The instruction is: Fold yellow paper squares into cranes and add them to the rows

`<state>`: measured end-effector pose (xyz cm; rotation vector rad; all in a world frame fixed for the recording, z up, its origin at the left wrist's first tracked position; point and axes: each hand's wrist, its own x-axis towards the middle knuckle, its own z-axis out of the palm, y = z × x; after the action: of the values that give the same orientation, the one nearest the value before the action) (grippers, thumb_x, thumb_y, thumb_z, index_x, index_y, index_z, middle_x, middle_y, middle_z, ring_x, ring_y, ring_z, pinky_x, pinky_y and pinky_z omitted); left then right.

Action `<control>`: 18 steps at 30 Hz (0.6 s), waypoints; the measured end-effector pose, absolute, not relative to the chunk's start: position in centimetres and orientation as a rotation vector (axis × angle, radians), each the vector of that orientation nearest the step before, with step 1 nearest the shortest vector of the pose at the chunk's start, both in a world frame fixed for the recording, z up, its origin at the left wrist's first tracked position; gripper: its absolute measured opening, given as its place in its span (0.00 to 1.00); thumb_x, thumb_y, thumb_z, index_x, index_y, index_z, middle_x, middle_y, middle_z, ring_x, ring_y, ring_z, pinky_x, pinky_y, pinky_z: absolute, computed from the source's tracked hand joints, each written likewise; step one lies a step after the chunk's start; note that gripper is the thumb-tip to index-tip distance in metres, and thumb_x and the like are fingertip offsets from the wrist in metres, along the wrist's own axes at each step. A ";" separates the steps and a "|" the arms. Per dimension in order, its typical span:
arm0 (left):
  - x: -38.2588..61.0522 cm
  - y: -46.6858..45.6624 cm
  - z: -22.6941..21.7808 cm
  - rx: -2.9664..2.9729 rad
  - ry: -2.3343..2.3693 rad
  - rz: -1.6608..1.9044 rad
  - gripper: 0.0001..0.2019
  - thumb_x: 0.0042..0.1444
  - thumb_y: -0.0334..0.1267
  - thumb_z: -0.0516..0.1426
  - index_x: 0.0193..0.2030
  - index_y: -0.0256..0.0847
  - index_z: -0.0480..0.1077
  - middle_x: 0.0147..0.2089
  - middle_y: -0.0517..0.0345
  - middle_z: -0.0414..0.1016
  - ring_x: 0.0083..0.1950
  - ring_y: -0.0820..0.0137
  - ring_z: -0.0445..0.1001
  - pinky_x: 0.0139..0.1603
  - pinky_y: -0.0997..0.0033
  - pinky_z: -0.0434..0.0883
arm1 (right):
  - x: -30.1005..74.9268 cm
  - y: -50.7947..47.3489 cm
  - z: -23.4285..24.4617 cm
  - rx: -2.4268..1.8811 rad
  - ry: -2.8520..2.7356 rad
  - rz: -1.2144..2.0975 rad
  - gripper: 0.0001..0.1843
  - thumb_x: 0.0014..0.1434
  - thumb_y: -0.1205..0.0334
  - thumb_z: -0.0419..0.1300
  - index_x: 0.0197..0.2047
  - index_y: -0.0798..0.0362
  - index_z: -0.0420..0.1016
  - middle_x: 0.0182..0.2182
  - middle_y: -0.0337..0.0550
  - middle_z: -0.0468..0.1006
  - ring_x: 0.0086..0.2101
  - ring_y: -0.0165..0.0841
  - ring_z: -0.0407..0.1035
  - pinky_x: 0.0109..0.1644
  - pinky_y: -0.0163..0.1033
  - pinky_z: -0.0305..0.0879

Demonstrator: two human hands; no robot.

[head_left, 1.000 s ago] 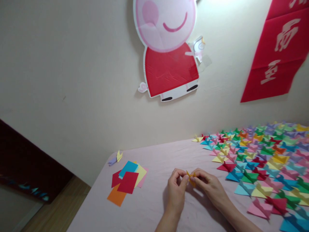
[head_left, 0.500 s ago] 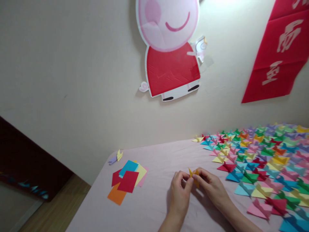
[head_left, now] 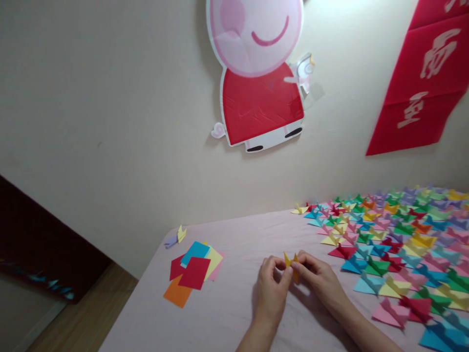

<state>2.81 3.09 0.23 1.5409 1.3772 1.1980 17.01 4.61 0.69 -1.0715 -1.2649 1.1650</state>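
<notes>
Both of my hands meet over the pink tablecloth (head_left: 227,313) and pinch a small folded orange-yellow paper piece (head_left: 291,261). My left hand (head_left: 271,291) grips its left side with curled fingers. My right hand (head_left: 319,278) grips its right side, thumb and fingers pressed together. Two pointed tips of the paper stick up between the fingertips. A loose stack of flat coloured paper squares (head_left: 193,274) lies to the left of my hands.
Several rows of folded paper figures in many colours (head_left: 395,249) cover the right part of the table. Two small folded pieces (head_left: 176,237) lie near the far left corner. A cartoon pig cut-out (head_left: 258,73) and a red banner (head_left: 425,73) hang on the wall.
My hands have stayed together on the folded paper with small finger shifts; the paper's tips now stand a little more upright. The view drifted slightly.
</notes>
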 end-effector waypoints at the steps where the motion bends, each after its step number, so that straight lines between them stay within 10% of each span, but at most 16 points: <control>1: 2.8 3.1 0.2 1.533 1.369 1.204 0.06 0.58 0.41 0.58 0.33 0.43 0.71 0.35 0.60 0.72 0.38 0.67 0.68 0.42 0.69 0.63 | 17.0 4.6 0.7 -1.062 -1.272 1.168 0.27 0.50 0.35 0.65 0.21 0.52 0.71 0.20 0.36 0.68 0.24 0.32 0.62 0.30 0.39 0.62; 18: 2.7 3.6 -0.6 1.427 1.278 1.295 0.11 0.59 0.46 0.56 0.31 0.43 0.66 0.30 0.63 0.66 0.32 0.70 0.62 0.35 0.72 0.62 | 16.7 4.5 0.4 -1.008 -1.252 1.236 0.24 0.51 0.38 0.66 0.28 0.52 0.75 0.24 0.38 0.73 0.27 0.33 0.66 0.32 0.39 0.64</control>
<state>2.66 3.65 -0.62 1.4273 1.2784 1.2951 16.72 4.51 0.41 -1.0083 -1.2518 1.2357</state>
